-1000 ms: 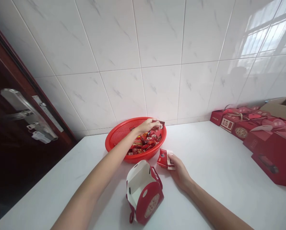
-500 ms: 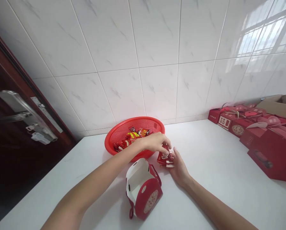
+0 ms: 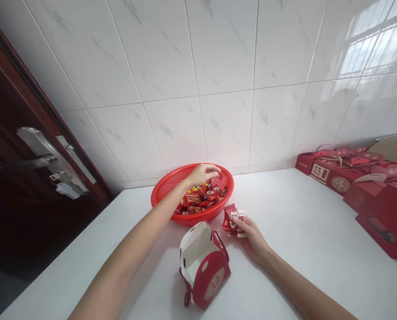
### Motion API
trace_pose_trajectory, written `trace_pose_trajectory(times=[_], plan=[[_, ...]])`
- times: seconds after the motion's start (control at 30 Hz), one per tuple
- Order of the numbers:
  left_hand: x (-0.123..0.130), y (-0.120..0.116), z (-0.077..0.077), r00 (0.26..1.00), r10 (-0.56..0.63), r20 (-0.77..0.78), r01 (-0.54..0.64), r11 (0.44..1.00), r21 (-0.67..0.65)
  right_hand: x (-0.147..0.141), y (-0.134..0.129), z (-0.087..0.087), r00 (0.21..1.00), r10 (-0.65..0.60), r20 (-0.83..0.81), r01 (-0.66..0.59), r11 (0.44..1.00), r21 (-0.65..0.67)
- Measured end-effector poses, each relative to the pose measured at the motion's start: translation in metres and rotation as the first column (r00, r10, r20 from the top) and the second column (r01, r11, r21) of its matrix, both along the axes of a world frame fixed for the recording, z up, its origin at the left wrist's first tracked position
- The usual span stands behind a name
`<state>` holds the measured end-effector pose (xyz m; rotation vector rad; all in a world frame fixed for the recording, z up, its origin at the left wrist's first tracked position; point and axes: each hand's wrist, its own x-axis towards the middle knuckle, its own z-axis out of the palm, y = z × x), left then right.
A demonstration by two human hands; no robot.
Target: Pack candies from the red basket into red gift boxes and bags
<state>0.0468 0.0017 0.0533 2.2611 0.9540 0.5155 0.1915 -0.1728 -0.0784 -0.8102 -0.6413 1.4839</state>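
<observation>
My left hand [image 3: 204, 174] hovers over the red plastic basket [image 3: 156, 191], its fingers loosely bent and apart, with nothing visible in them. Wrapped candies [image 3: 201, 202] in red and yellow wrappers lie heaped in the basket, partly hidden by my left forearm. To the right of the basket, my right hand [image 3: 252, 235] is closed around several small red-and-white candy packets [image 3: 233, 220], the thumb on top. Between my arms stands a red gift box [image 3: 212, 280] with a white inside, its top open, a round pattern on its front and a cord loop at its side.
Several red gift boxes [image 3: 340, 175] with ribbons stand in a group at the right, by the wall. Behind them is an open cardboard box [image 3: 393, 151]. A tiled wall [image 3: 225, 129] backs the white table [image 3: 285, 209]. A dark door with a metal handle [image 3: 41, 160] is at the left.
My left hand has moved from the packets in my right hand up and left, over the basket. The right hand keeps hold of the packets. The view has shifted slightly.
</observation>
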Motion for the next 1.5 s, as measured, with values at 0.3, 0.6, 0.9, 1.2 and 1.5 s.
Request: trace_pose_trajectory(times=[0.3, 0.6, 0.9, 1.2, 1.5], plan=[[-0.009, 0.025, -0.039, 0.912, -0.096, -0.399, 0.041, 0.989, -0.144, -0.001, 0.002, -0.009, 0.999, -0.007, 0.041, 0.007, 1.000, -0.005], [-0.018, 0.032, -0.044, 0.951, -0.033, -0.309, 0.006, 0.996, -0.088, 0.000, -0.002, -0.002, 0.999, 0.024, 0.046, -0.023, 0.999, -0.023], [-0.018, 0.024, -0.032, 0.998, 0.037, -0.045, -0.040, 0.997, -0.069, 0.001, 0.000, -0.004, 0.998, 0.015, 0.068, -0.012, 0.999, -0.042], [-0.030, -0.032, -0.002, 0.979, -0.009, 0.205, 0.034, 0.992, -0.121, 0.001, -0.002, 0.001, 0.999, 0.036, 0.040, -0.035, 0.999, -0.011], [-0.074, -0.135, 0.032, 0.975, -0.221, -0.034, 0.213, 0.963, -0.165, 0.003, -0.005, 0.004, 0.990, 0.031, 0.140, -0.027, 0.999, -0.033]])
